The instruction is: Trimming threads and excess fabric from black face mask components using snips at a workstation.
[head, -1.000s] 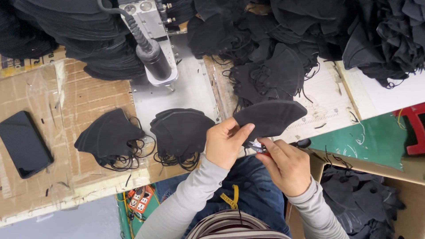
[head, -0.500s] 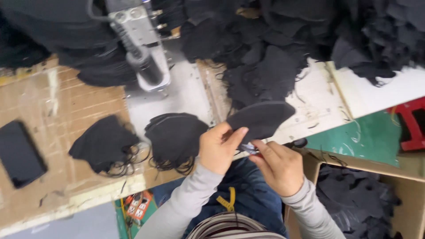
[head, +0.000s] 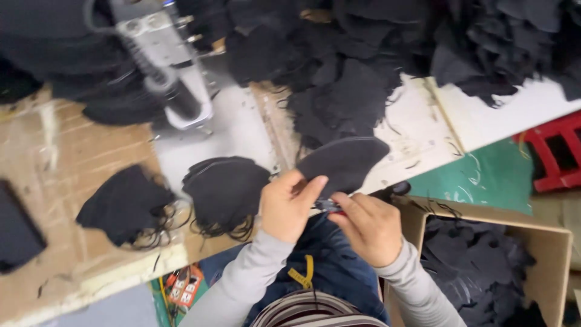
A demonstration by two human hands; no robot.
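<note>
Hands: left hand (head: 289,204) is closed in a pinch on the lower edge of a black face mask (head: 344,163), thumb and fingers curled round the fabric; right hand (head: 369,225) is curled shut round a small tool (head: 330,206) with a dark tip and a trace of red, pressed against the same edge of the mask.
Mask held: black, fan-shaped, lifted just above the front edge of the worktable (head: 66,175), between the two hands and the heap behind.
Cardboard box (head: 548,242): brown, open-topped, at lower right beside the person's right forearm; it holds a loose load of black masks (head: 478,266).
Small packet (head: 184,283): orange and red, with dark print too blurred to tell, lying low beside the person's left sleeve, under the table edge.
Sorted stacks: two neat stacks of black masks with ear loops trailing, one (head: 225,191) just left of the left hand, the other (head: 126,204) further left on the brown tabletop.
Heap: large pile of loose black masks (head: 363,66) across the far side of the table.
Machine: grey metal head (head: 163,66) with a dark cylinder, above a pale plate.
Flat dark slab (head: 17,230): at the left edge of the table, partly cut off.
Red stool (head: 554,151): at right, on green floor (head: 484,175).
Lap: blue denim with a yellow tape (head: 304,274).
</note>
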